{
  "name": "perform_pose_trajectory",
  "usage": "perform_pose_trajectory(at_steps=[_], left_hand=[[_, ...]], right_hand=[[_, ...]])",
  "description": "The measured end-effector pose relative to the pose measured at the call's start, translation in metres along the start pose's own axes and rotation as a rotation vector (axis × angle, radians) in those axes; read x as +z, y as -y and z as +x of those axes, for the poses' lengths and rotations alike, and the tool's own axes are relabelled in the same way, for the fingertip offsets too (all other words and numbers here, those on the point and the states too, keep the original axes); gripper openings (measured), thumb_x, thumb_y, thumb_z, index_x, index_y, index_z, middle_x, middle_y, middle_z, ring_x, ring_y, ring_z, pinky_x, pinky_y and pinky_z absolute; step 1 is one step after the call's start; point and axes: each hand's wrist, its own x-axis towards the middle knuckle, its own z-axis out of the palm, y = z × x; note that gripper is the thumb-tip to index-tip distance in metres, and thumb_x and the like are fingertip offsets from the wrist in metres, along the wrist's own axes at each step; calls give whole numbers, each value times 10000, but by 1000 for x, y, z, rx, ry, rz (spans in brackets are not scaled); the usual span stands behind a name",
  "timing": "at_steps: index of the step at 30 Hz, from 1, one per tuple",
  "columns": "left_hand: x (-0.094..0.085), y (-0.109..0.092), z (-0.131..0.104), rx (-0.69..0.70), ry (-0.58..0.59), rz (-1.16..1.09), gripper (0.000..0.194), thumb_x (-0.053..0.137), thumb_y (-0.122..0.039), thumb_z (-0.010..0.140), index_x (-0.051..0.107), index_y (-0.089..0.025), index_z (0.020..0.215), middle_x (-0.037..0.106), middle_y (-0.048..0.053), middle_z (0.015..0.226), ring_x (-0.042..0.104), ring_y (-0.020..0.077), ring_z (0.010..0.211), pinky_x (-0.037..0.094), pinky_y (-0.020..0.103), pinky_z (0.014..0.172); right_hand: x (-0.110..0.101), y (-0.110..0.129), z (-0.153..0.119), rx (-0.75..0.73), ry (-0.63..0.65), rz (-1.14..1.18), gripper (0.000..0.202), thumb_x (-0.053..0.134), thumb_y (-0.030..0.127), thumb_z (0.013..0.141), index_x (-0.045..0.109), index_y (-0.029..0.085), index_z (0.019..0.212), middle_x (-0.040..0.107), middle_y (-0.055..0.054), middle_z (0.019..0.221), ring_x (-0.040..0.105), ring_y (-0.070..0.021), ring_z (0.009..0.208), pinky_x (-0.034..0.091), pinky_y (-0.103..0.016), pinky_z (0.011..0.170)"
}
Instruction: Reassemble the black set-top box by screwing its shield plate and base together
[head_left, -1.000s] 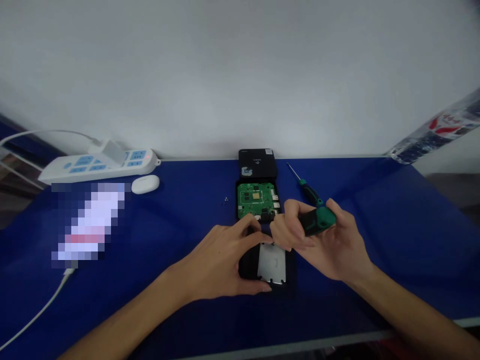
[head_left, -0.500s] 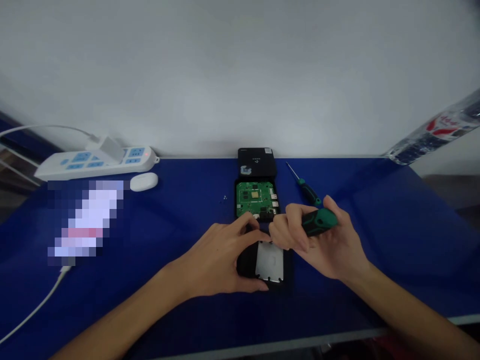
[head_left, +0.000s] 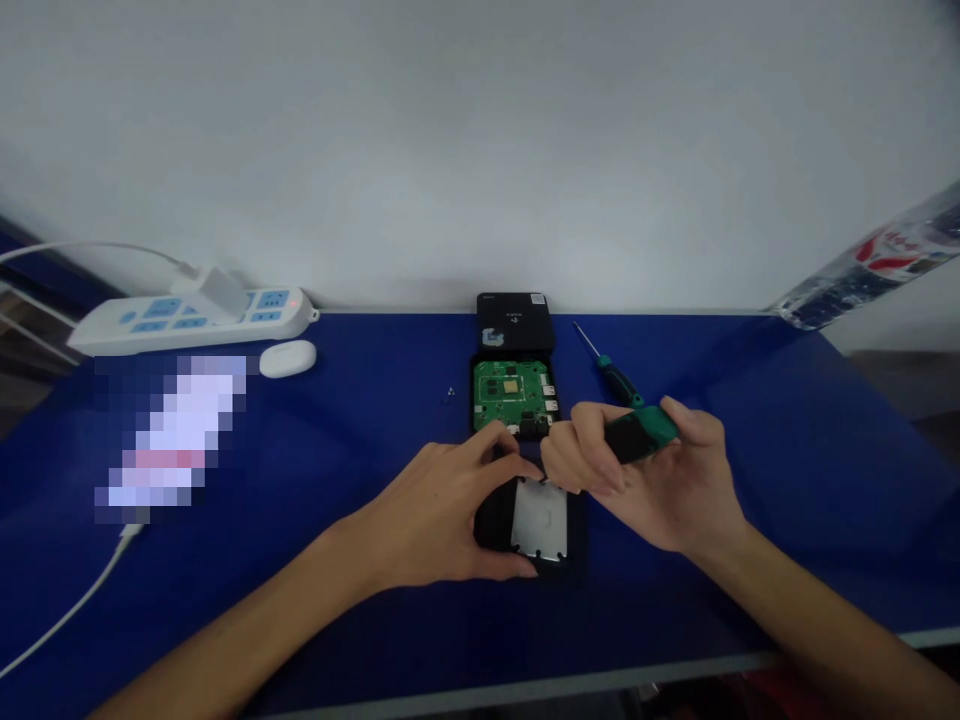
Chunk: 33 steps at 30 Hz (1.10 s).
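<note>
My left hand (head_left: 450, 510) grips a black plastic case part (head_left: 491, 530) by its far and near edges, holding it on the blue table. Inside that part lies a silver metal plate (head_left: 540, 520) with small notches along its edges. In my right hand (head_left: 645, 470) is a screwdriver with a green and black handle (head_left: 641, 434), held tilted; its tip is hidden behind my fingers near the plate's far edge. Just beyond my hands, a green circuit board (head_left: 499, 395) sits in a black housing. A black lid (head_left: 514, 320) with a sticker stands behind it.
A second screwdriver (head_left: 619, 382) lies right of the board. Several tiny screws (head_left: 450, 393) are to its left. Farther left are a white earbud case (head_left: 288, 359), a power strip (head_left: 195, 320) and a blurred-out phone (head_left: 180, 430) on a cable. A plastic bottle (head_left: 877, 255) stands at right.
The screwdriver handle has turned slightly in my right hand, and the thumb has shifted on its end. My left hand keeps its hold on the case part.
</note>
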Motion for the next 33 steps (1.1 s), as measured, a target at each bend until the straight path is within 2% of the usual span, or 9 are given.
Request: perform_pose_trajectory(at_steps=[7,11,14,16,22,25,27,30,33], left_hand=[[1,0,-1,14,-15,-18,743,932,-600,805,658,-323,1437,638,58,1343,746,268,1000,534,359,676],[0,0,-2,11,-6,-12,768,925,-632,806,648,-314,1448,633,65,1349,742,277,1031,556,377,722],[-1,0,-1,5,-1,-7,777,928,-646,797,653,-297,1434,633,66,1345,744,275,1022,560,382,729],[-1,0,-1,5,-8,0,773,927,-646,799,655,-290,1429,636,63,1330,746,273,1007,545,373,701],[1,0,-1,18,-17,-17,766,917,-640,814,640,-291,1438,639,64,1324,744,266,1002,536,362,685],[0,0,-1,7,-17,-8,758,916,-639,817,641,-300,1436,630,68,1354,742,271,1011,545,365,692],[-1,0,0,-1,-9,5,759,900,-657,828,640,-299,1444,630,71,1357,742,267,983,533,357,667],[-2,0,1,3,-8,3,777,900,-693,809,656,-298,1432,641,64,1331,744,263,977,529,357,672],[-1,0,1,9,-22,-8,790,909,-713,785,675,-301,1417,645,58,1314,746,263,983,540,364,693]], right_hand=[[2,0,-1,37,-27,89,499,672,722,948,566,235,924,362,57,661,236,-172,594,253,-365,649],[0,-3,0,28,-12,46,599,497,748,1056,621,221,798,370,31,631,278,-184,591,253,-376,645],[0,-4,0,17,-32,33,737,322,761,1109,571,227,666,343,13,613,280,-196,598,254,-389,649],[0,-4,0,-1,-45,32,746,298,767,1110,556,230,661,319,20,606,261,-194,589,246,-390,646],[1,-1,-1,29,-38,68,549,590,778,965,590,233,903,341,50,647,245,-183,596,261,-373,654],[1,-1,-1,28,-43,88,509,651,742,927,573,238,924,356,54,647,231,-176,587,260,-368,650],[2,-3,-1,12,-53,75,525,586,748,982,586,237,862,357,47,629,237,-178,575,252,-371,640],[2,-5,0,-5,-76,33,698,368,782,1090,589,236,716,341,23,606,257,-192,573,241,-384,634],[3,-5,0,0,-96,20,781,283,830,1088,565,238,662,331,12,617,261,-202,593,239,-389,636]])
